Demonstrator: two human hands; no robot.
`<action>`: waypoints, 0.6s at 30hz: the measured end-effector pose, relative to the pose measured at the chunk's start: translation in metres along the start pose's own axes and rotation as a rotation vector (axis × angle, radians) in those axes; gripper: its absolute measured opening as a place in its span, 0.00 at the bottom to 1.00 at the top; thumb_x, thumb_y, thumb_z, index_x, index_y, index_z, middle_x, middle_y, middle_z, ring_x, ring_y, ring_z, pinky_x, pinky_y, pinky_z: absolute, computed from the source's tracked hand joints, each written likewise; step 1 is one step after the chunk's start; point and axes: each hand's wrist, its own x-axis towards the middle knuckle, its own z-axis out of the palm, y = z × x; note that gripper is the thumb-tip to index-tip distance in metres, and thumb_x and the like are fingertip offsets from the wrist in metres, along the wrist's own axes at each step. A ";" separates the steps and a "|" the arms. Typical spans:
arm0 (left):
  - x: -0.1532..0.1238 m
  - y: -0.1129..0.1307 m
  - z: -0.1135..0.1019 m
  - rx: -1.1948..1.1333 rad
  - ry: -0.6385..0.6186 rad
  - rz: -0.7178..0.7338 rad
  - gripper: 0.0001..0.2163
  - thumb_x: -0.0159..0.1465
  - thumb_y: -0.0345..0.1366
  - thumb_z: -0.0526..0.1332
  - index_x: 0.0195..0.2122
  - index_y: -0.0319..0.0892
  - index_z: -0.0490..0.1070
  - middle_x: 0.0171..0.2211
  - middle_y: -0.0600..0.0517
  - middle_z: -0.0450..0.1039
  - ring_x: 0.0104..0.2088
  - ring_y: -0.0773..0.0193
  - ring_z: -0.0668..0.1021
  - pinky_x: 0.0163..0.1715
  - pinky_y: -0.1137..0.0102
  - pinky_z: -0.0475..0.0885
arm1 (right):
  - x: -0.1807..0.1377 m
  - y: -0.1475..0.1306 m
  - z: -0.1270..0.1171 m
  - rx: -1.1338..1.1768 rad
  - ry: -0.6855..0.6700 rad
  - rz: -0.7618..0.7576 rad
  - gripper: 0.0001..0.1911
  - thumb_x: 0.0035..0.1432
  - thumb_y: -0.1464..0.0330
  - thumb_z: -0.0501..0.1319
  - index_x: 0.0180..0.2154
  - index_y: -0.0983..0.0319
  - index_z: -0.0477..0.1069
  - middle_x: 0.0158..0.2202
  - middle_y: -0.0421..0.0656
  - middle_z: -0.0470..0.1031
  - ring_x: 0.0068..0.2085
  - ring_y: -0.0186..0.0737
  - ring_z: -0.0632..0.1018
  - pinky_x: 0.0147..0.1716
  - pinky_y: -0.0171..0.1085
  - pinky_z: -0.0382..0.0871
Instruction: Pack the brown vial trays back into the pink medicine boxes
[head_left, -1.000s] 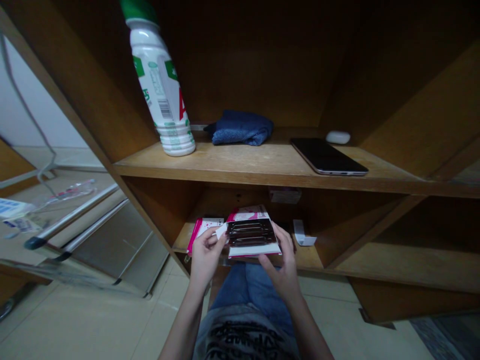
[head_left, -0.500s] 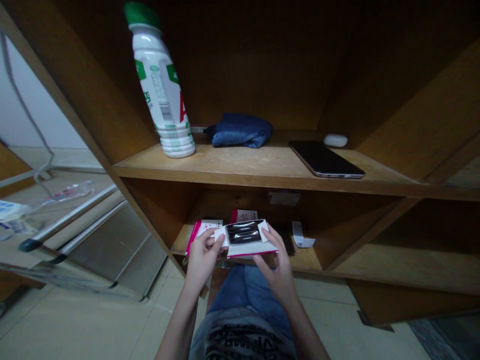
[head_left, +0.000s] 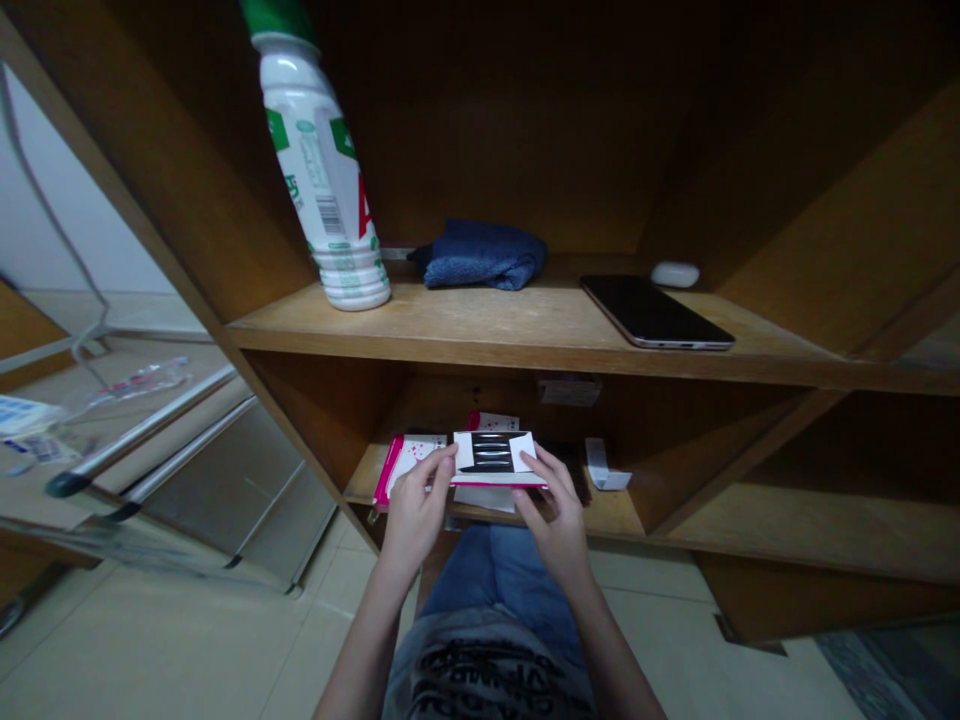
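Observation:
Between my two hands is a small white and pink cardboard box, its top open. Several dark, shiny, tube-like items lie side by side in it, partly covered at both ends by the white side flaps. My left hand grips the left end, thumb and fingers by the left flap. My right hand grips the right end, with fingertips on the right flap and the thumb low at the front edge. Behind my left hand lies a white and pink box; another similar box shows behind the held one.
On the upper shelf stand a white bottle with a green cap, a folded blue cloth, a dark tablet or phone and a white case. A folded white card piece sits at the lower shelf's right.
The open box has been raised and levelled slightly, so its front lip looks narrower. Its left flap now folds inward over the dark items, and my left hand has shifted right with it.

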 end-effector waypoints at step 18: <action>-0.004 0.009 0.004 -0.033 0.062 -0.119 0.24 0.57 0.48 0.60 0.50 0.40 0.70 0.40 0.45 0.77 0.39 0.58 0.79 0.37 0.68 0.73 | 0.007 -0.022 0.012 0.129 0.242 0.222 0.18 0.53 0.60 0.62 0.45 0.60 0.73 0.41 0.46 0.74 0.41 0.43 0.75 0.40 0.43 0.72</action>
